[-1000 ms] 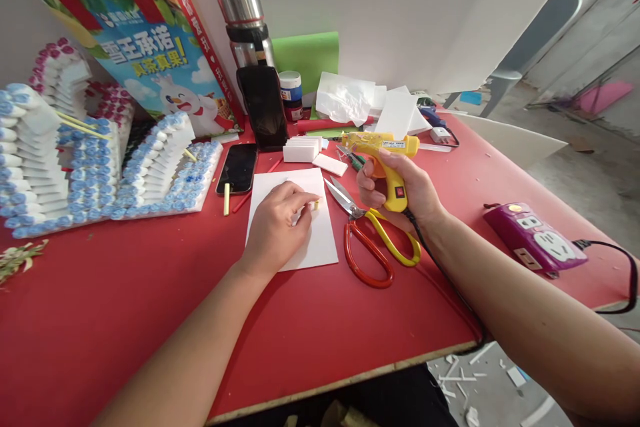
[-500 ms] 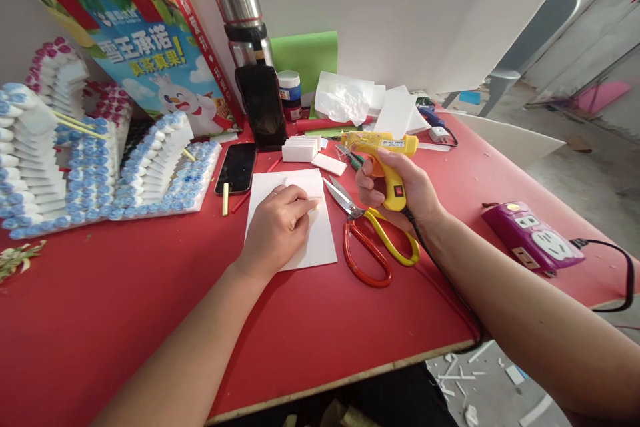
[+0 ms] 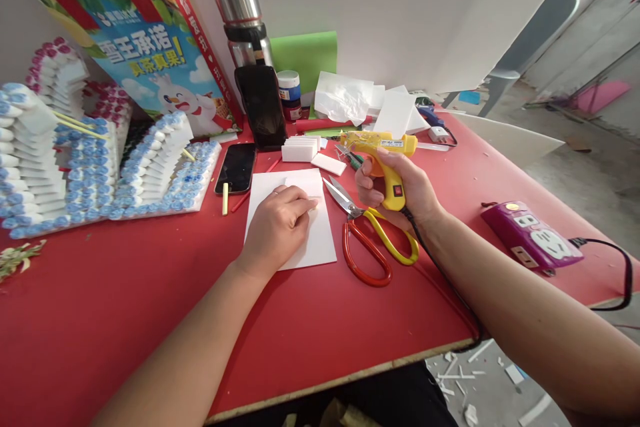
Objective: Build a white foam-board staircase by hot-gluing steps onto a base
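My left hand [image 3: 280,223] rests over a white board [image 3: 320,240] on the red table. Its fingers are closed at a small white piece [image 3: 305,184] on the board's upper part; the fingertips are partly hidden. My right hand [image 3: 400,183] is wrapped round the handle of a yellow glue gun [image 3: 383,143], whose nozzle points left, above the table. Between the board and my right hand lie scissors [image 3: 355,211] with one red and one yellow handle, blades apart. Behind the board are a row of white foam blocks [image 3: 300,149] and one flat white block [image 3: 329,164].
Cotton-swab models [image 3: 160,173] and a printed bag [image 3: 165,73] fill the left. A phone [image 3: 237,168], a standing phone [image 3: 261,107] and a steel flask [image 3: 243,20] are at the back. A purple power strip [image 3: 533,237] with a black cord sits right.
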{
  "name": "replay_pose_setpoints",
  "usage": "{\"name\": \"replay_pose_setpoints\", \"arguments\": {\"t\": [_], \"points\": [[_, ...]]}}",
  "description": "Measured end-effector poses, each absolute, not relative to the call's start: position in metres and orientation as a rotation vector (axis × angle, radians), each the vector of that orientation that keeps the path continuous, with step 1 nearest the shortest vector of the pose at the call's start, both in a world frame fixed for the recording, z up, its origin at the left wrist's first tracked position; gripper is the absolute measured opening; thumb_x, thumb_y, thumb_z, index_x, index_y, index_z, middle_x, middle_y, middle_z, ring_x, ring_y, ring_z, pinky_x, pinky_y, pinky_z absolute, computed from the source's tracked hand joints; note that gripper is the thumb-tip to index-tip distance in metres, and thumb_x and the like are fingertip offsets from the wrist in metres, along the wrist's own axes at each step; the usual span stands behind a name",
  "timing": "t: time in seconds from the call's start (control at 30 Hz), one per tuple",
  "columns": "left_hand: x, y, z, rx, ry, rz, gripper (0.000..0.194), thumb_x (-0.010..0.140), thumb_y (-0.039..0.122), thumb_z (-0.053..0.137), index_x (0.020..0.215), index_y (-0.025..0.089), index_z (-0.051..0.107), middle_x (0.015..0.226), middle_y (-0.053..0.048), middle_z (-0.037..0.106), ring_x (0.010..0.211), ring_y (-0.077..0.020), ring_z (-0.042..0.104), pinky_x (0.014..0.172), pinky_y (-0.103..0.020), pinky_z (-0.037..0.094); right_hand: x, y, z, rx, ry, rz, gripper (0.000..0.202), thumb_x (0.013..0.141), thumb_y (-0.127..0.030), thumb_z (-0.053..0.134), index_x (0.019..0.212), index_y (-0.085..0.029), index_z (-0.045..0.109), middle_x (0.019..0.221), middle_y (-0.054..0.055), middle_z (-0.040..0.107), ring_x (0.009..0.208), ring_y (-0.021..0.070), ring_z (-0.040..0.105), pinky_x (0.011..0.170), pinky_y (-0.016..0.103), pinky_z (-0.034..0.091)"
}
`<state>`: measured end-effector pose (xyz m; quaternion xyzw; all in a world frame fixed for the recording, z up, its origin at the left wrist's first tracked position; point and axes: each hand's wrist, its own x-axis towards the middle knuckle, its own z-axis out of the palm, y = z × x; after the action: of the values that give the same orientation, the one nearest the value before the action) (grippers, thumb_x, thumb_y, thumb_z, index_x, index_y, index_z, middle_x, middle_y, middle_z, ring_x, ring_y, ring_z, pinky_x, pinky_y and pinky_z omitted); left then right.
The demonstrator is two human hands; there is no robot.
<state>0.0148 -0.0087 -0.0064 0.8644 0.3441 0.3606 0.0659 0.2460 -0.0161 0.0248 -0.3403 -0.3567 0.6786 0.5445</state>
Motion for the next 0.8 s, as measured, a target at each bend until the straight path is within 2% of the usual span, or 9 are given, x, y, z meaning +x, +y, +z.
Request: {"name": "replay_pose_setpoints", "arguments": {"t": [0.43, 0.8], "points": [[0.0141, -0.0084, -0.0055, 2.559, 1.066, 1.058, 0.033, 0.089, 0.003, 0.053, 0.098, 0.021, 0.079, 0.083, -0.003, 0.07, 0.08, -0.018, 0.061, 0.078, -0.034, 0.051, 0.2458, -0.0156, 0.0254, -0.825, -0.837, 1.602, 0.03, 0.082, -0.045, 0.07, 0.074, -0.018, 0.061, 0.065, 0.0, 0.053, 0.046, 0.008, 0.039, 0.044, 0.025, 0.034], [0.0135, -0.0085, -0.0077, 2.563, 1.071, 1.054, 0.033, 0.089, 0.003, 0.052, 0.098, 0.021, 0.079, 0.083, -0.004, 0.07, 0.081, -0.0186, 0.062, 0.077, -0.034, 0.052, 0.2457, -0.0164, 0.026, -0.803, -0.855, 1.601, 0.029, 0.086, -0.043, 0.066, 0.074, -0.018, 0.061, 0.065, 0.0, 0.053, 0.046, 0.0072, 0.039, 0.044, 0.024, 0.034]]}}
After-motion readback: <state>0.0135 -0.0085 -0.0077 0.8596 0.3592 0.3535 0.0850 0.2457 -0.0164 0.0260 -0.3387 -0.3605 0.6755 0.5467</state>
